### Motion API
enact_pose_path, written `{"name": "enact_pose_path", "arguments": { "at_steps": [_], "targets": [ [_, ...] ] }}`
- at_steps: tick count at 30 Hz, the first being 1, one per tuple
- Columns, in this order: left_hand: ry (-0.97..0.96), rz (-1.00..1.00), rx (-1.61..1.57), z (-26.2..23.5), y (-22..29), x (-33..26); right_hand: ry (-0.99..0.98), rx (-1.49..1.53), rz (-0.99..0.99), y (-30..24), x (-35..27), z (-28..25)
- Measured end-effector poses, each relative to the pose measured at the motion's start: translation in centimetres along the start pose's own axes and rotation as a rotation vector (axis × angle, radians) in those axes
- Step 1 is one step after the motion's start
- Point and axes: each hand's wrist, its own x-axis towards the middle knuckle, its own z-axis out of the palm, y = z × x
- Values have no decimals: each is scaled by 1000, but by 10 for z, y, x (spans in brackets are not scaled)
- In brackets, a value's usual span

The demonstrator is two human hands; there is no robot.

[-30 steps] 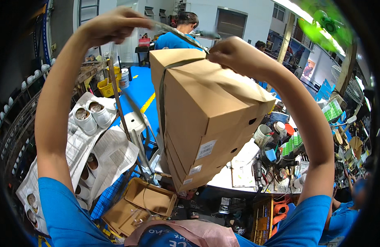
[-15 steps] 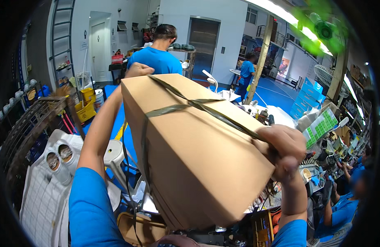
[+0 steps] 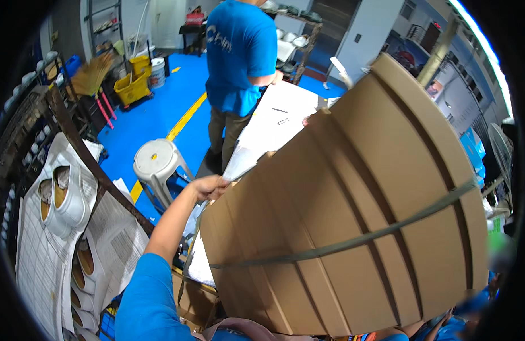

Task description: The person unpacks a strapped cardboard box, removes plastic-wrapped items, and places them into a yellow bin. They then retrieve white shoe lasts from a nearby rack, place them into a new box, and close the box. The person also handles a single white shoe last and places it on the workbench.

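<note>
A large bundle of nested brown cardboard boxes (image 3: 331,227) fills the middle and right, tilted, with its stacked edges turned toward me. A dark green strap (image 3: 353,237) runs around it lengthwise. At the bundle's left end, my left hand (image 3: 204,187) is closed on its edge, with the fingertips partly hidden. My right hand and forearm are hidden behind the cardboard.
A person in a blue shirt (image 3: 240,57) stands ahead at a white-topped table (image 3: 274,122). A white stool (image 3: 155,158) stands left of the bundle. White shoes (image 3: 72,202) sit on a rack at left. Beyond is a yellow mop bucket (image 3: 130,90).
The bundle has turned and tipped, so its stacked edges now face me instead of its smooth side. My left hand has come lower; my right hand has gone out of sight. The view has swung down and left.
</note>
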Motion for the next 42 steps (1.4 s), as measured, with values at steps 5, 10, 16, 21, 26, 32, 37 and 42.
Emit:
{"name": "enact_pose_path", "arguments": {
  "at_steps": [5,10,16,21,26,32,37,42],
  "targets": [
    [246,260,62,-49,-111,6,6,-70,90,29,1,-15],
    [532,278,205,-19,-117,2,16,-82,103,34,6,-23],
    [926,381,362,41,-156,-20,8,-53,64,31,19,-33],
    [1239,453,83,187,-290,-50,1,-8,-19,22,39,-33],
    [809,99,-523,303,-408,-31,-15,9,-96,-1,65,-22],
    [910,120,-606,285,-370,-4,-17,74,-299,-70,78,22],
    [1017,343,150,247,-337,0,5,130,-662,-175,33,79],
    [905,34,908,298,-365,-86,-47,292,-654,-262,-42,92]
  ]
}}
